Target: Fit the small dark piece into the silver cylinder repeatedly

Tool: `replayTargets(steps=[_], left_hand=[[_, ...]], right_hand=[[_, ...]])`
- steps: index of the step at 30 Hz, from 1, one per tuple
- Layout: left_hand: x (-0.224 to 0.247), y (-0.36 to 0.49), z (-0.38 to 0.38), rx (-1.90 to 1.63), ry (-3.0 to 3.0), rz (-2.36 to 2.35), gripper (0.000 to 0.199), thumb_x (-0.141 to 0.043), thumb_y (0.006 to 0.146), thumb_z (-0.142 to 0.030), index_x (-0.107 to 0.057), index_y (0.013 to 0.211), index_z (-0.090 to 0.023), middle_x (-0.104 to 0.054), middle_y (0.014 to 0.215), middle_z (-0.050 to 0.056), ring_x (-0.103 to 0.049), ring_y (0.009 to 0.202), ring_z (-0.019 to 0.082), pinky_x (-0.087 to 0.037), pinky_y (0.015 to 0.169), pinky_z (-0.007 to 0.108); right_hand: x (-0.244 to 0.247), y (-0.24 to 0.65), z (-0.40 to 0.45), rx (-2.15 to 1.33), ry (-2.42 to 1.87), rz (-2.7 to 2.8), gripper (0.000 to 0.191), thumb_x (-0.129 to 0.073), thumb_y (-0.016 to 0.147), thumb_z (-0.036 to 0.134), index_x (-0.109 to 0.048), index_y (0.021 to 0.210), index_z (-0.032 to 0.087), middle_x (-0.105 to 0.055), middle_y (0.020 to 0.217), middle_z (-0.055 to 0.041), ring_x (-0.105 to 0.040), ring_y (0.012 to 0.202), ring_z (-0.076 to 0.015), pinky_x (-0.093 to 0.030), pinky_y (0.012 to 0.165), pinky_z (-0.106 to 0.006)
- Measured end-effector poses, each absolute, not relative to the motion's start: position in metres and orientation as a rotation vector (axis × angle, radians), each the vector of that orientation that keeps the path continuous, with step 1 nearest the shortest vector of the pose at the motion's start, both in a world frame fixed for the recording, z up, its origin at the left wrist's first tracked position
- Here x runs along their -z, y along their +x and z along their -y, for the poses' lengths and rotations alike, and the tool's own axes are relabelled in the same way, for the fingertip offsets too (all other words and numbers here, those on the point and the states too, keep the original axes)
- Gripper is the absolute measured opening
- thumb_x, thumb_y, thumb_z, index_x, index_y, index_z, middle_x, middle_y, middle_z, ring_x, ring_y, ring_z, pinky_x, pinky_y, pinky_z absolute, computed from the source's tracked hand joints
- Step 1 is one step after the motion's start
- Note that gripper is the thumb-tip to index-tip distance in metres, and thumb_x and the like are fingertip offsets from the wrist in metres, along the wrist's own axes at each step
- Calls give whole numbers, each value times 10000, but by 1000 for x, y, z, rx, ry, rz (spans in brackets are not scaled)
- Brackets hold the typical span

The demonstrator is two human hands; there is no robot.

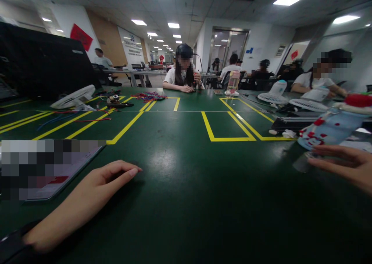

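Observation:
My left hand (117, 175) rests on the dark green table with its fingers stretched forward and slightly curved. Its thumb tip lies close to the fingertips, and I see nothing held there. At the right edge, my right hand (344, 164) has its thumb and fingers around the rim end of a small clear cup-like object (301, 163), tilted near the tabletop. Just behind that hand stands a light blue container (334, 125) with red decorations and a red top. A flat tablet-like device (55, 192), partly blurred out, lies left of my left hand.
Yellow tape (232, 139) marks the green table (180, 213). Bundled wires (149, 96), a white fan (74, 96) and a black monitor (43, 62) are at left. More fans (274, 93) and a bottle (233, 82) stand right. A person (183, 72) sits opposite.

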State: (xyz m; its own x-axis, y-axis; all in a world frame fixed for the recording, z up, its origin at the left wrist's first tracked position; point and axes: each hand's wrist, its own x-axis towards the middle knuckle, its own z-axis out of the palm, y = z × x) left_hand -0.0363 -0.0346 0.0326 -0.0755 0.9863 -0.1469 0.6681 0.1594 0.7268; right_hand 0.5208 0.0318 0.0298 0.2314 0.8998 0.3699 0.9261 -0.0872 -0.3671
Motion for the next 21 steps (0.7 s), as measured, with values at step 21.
replayTargets(steps=[21], left_hand=[[-24, 9, 35, -711, 2153, -1559, 203, -519, 896, -371, -644, 1035, -293, -628, 1028, 7, -589, 949, 193, -462, 843, 312]], right_hand=[[-7, 269, -10, -811, -980, 2115, 520, -708, 716, 327, -506, 1189, 255, -601, 1129, -18, -595, 980, -135, -518, 878, -303]])
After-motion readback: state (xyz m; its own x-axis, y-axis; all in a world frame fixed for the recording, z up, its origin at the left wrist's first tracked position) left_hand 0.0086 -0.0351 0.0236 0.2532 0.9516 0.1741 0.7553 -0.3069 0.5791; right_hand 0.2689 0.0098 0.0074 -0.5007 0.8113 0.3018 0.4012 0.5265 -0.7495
